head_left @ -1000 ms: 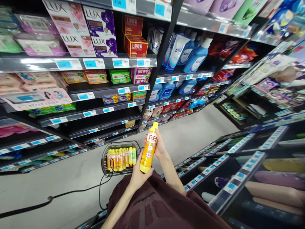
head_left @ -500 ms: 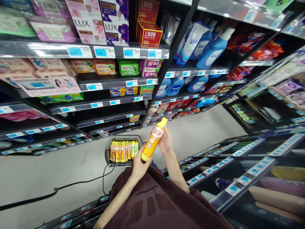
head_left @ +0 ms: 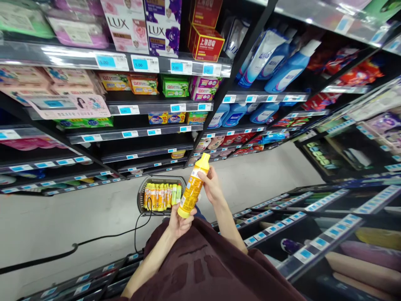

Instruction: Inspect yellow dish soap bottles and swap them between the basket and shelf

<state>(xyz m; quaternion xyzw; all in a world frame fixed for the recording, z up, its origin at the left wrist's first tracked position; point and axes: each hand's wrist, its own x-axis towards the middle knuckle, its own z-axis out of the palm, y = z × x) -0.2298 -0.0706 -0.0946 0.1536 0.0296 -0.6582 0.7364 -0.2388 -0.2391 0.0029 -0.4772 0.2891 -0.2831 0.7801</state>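
Observation:
I hold a yellow-orange bottle (head_left: 192, 188) with a yellow cap, tilted with its cap up and to the right. My left hand (head_left: 179, 221) cups the bottle's base, fingers curled round it. My right hand (head_left: 212, 186) grips the upper part near the cap. The back label with small print faces me. On the floor just beyond stands a dark wire basket (head_left: 142, 193) filled with several similar yellow and orange bottles (head_left: 161, 196).
Dark store shelves (head_left: 125, 109) with blue price tags line the aisle on the left and ahead, carrying soap boxes and blue detergent bottles (head_left: 290, 69). More shelving (head_left: 313, 234) runs along my right. A black cord (head_left: 78, 243) crosses the grey floor to the basket.
The bottle has been turned in my hands, so its back label faces me instead of the front logo. It also sits a little lower and further left.

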